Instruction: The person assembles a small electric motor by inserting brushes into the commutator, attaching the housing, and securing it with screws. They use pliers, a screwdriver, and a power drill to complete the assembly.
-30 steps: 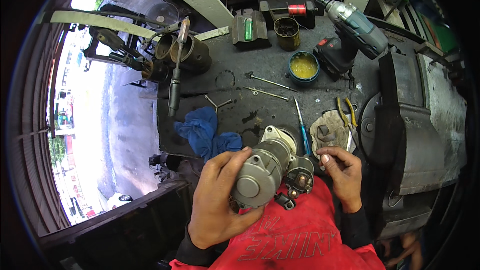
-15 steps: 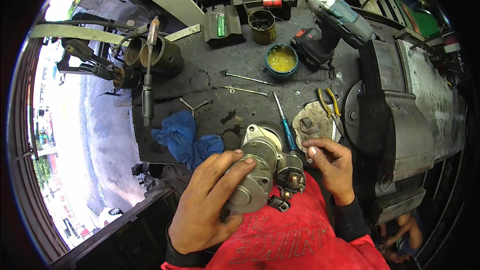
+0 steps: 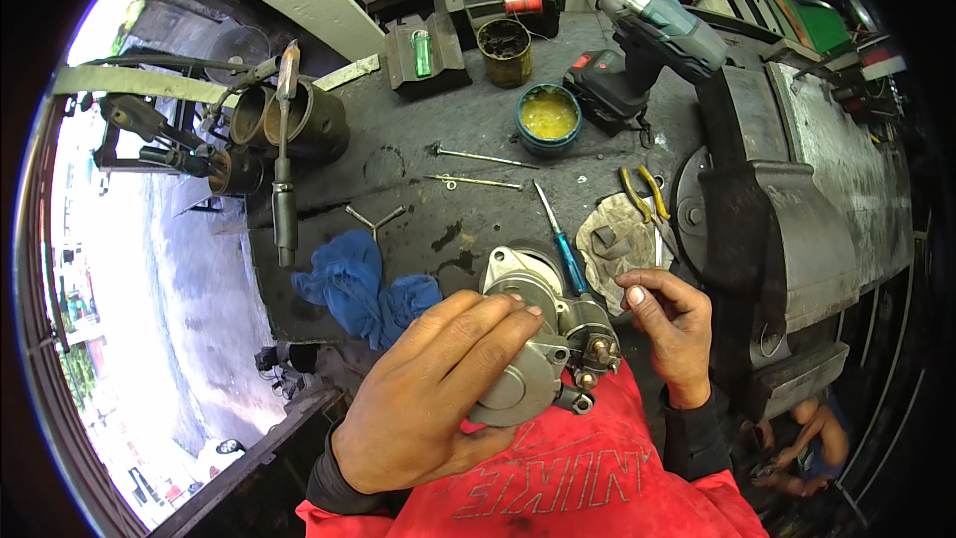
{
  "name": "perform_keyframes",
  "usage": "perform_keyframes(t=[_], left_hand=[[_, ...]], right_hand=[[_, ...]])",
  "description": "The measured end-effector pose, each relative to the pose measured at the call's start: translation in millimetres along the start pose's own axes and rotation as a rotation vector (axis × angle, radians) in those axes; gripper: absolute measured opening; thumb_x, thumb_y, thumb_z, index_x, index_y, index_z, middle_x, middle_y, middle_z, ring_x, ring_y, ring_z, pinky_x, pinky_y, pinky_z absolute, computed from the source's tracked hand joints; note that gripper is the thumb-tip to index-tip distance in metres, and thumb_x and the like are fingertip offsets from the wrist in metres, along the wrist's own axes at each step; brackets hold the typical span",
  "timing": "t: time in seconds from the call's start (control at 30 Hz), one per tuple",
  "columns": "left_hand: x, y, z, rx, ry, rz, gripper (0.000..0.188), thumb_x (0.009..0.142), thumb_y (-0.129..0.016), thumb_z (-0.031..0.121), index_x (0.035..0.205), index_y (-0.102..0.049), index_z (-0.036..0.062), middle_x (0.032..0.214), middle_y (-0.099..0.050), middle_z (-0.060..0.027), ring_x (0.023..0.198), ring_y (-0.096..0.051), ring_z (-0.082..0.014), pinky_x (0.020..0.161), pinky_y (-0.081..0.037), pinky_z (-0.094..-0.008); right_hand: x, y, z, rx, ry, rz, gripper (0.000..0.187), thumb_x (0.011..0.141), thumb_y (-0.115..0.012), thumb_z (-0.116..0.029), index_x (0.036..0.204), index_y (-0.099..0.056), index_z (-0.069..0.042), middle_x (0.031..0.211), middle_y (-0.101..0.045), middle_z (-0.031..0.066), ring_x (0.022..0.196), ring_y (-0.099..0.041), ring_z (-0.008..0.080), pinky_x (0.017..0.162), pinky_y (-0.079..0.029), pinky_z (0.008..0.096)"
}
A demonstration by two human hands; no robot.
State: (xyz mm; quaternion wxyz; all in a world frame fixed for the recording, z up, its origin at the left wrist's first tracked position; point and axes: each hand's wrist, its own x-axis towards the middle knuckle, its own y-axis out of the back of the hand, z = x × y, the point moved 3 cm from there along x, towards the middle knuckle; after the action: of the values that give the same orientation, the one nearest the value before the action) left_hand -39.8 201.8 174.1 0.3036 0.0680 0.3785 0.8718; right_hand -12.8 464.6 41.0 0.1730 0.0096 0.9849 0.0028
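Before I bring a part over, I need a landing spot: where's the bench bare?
Between the metal cylinders and the blue tub; though stained, between the thin rods and the motor. Crowded: right side, with pliers, rag, power driver.

From here I see the left hand (image 3: 428,394) clasping a grey, cylindrical metal motor (image 3: 528,379); the right hand (image 3: 675,334) curls near a stained beige cloth (image 3: 619,267) on the dark grey worktop (image 3: 498,209).

The dark table (image 3: 418,120) is occupied by a blue cloth (image 3: 344,274), a three-armed wrench (image 3: 374,227), two thin rods (image 3: 488,156), a blue-handled screwdriver (image 3: 568,259), a pale rag (image 3: 637,256), a teal tub (image 3: 547,147) and a power tool (image 3: 672,30).
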Motion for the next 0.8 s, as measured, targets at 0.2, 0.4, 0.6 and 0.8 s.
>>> perform_keyframes(t=[0.2, 0.4, 0.6, 0.8], left_hand=[[6.3, 4.1, -1.4, -0.001, -0.047, -0.045, 0.087, 0.064, -0.092, 0.019, 0.143, -0.062, 0.0015, 0.138, -0.066, -0.0171, 0.126, -0.063, -0.0406, 0.108, -0.051, -0.0493], [2.5, 8.2, -5.3, -0.031, -0.088, -0.091, 0.093, 0.063, -0.093, 0.014, 0.148, -0.057, 0.0012, 0.142, -0.061, -0.0191, 0.130, -0.059, -0.0423, 0.112, -0.049, -0.0484], [-26.1, 35.2, -33.0, -0.590, -0.374, 0.658, 0.112, 0.054, -0.105, 0.038, 0.146, -0.056, -0.0040, 0.140, -0.059, -0.0316, 0.125, -0.067, -0.0392, 0.109, -0.053, -0.0464], [-56.8, 43.4, -57.1, -0.765, -0.182, 0.760, 0.124, 0.051, -0.104, 0.025, 0.155, -0.044, -0.0087, 0.143, -0.053, -0.0276, 0.128, -0.063, -0.0350, 0.111, -0.052, -0.0423]], right_hand=[[-6.9, -6.5, 0.3, 0.029, 0.023, 0.042, 0.019, 0.103, -0.073, -0.011, 0.115, -0.077, 0.003, 0.098, -0.072, 0.0038, 0.079, -0.060, 0.0051, 0.067, -0.045, 0.0213], [-12.1, -8.4, -5.9, 0.050, 0.081, -0.003, 0.020, 0.103, -0.072, -0.006, 0.118, -0.076, 0.006, 0.103, -0.071, 0.0043, 0.088, -0.064, 0.0067, 0.078, -0.052, 0.0219], [-13.2, -4.2, -11.9, 0.021, 0.123, 0.031, 0.020, 0.102, -0.073, -0.004, 0.119, -0.075, 0.006, 0.108, -0.072, 0.0064, 0.092, -0.064, 0.0080, 0.080, -0.050, 0.0224], [-18.1, -4.5, -14.5, -0.015, 0.155, 0.054, 0.019, 0.102, -0.073, -0.005, 0.117, -0.076, 0.006, 0.108, -0.073, 0.0062, 0.090, -0.063, 0.0087, 0.078, -0.049, 0.0227]])
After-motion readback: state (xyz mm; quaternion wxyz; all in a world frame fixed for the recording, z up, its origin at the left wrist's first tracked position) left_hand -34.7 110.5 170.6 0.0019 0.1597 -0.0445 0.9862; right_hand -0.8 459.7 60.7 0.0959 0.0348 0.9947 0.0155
